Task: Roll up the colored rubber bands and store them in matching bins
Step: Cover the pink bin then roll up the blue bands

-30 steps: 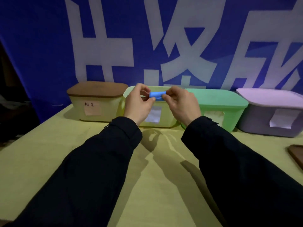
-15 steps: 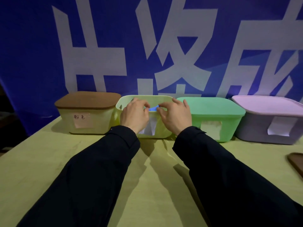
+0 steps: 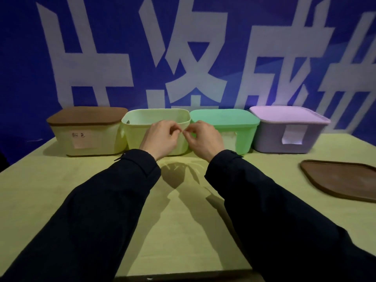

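My left hand (image 3: 160, 137) and my right hand (image 3: 205, 138) hover side by side at the front wall of the open pale-green bin (image 3: 134, 121). Their fingertips nearly meet over its front rim. Both hands have loosely curled fingers, and I see nothing between them. No blue rubber band shows anywhere; the bottom of the bin is hidden behind its front wall and my hands.
Left of the open bin stands a cream bin with a brown lid (image 3: 87, 116) and a paper label. To the right are a green lidded bin (image 3: 223, 119) and a purple lidded bin (image 3: 289, 117). A loose brown lid (image 3: 341, 180) lies on the yellow table (image 3: 50, 190) at right.
The rolled blue band that both hands held above the open bin is out of sight. The hands have dropped to the bin's front rim, and their fingers have loosened.
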A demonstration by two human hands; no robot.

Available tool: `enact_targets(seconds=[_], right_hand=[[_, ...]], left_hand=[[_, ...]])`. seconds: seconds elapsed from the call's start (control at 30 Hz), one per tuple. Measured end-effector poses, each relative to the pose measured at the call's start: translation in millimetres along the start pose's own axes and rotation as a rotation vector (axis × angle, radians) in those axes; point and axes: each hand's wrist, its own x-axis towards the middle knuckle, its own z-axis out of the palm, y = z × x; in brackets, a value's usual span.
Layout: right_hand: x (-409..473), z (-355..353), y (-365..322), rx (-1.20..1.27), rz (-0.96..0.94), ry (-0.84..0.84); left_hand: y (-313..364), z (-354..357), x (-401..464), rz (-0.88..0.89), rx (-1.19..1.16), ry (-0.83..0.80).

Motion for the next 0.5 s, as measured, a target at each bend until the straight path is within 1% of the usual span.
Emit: enact_targets(seconds=[0.33,0.5], right_hand=[[-52.7,-64.3,48.8,-0.105,0.178,-0.077],[-90.0,-97.8,85.3,-0.2,0.374,-0.164]], left_hand=[[81.6,47.5,-13.3,0.06,-0.042,-0.146],[124.8,87.5,-30.0,0.118,-0.077,-0.247]])
